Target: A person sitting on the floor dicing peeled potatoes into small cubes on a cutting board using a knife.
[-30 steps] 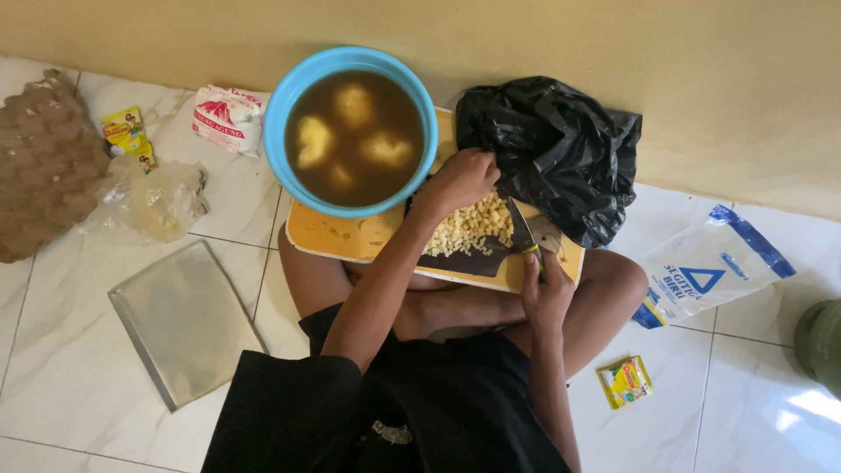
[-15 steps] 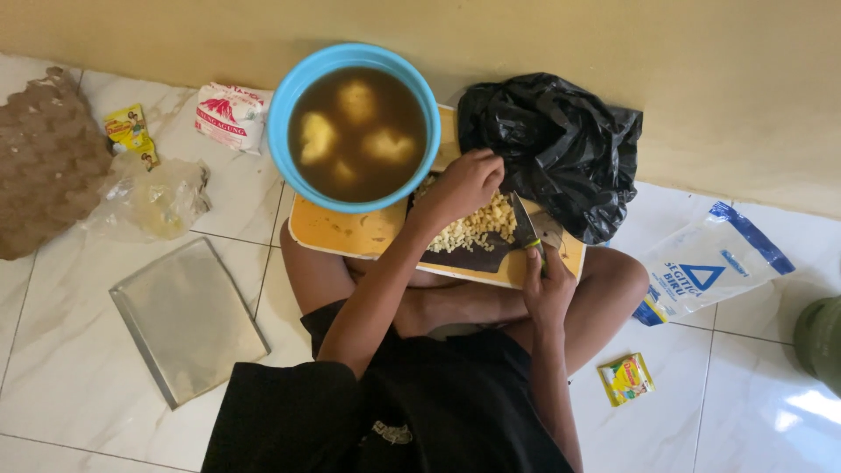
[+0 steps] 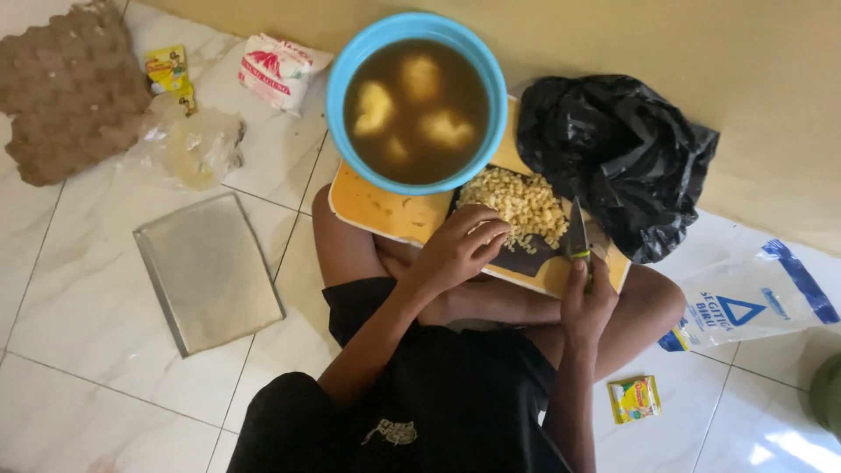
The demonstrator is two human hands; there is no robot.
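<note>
A yellow tray (image 3: pixel 385 210) is being balanced on the crossed legs of a person seated on the tiled floor (image 3: pixel 79 385). Nearest the body, a knife (image 3: pixel 578 236) is being gripped in the right hand (image 3: pixel 585 302), whose fingers are being kept closed round the handle while the blade is being pointed away, just beside a heap of chopped pale yellow pieces (image 3: pixel 521 203). The left hand (image 3: pixel 460 250) is being rested on the near edge of that heap, its fingers being curled loosely over the pieces; whether anything is being pinched under them cannot be told. The heap is being kept on a dark board (image 3: pixel 521 261) lying on the tray. As far as can be judged, much of the cutting is being shown as done, since the heap is already finely chopped. Beyond the board, a blue bowl (image 3: pixel 417 26) of brown liquid with several pale lumps (image 3: pixel 372 105) floating uncut is being carried on the tray's far end. A black plastic bag (image 3: pixel 613 158) is lying to the right of it, against the wall. To the left, on the floor, a flat metal pan (image 3: pixel 208 271) and a cardboard egg tray (image 3: pixel 70 88) are lying well apart.
</note>
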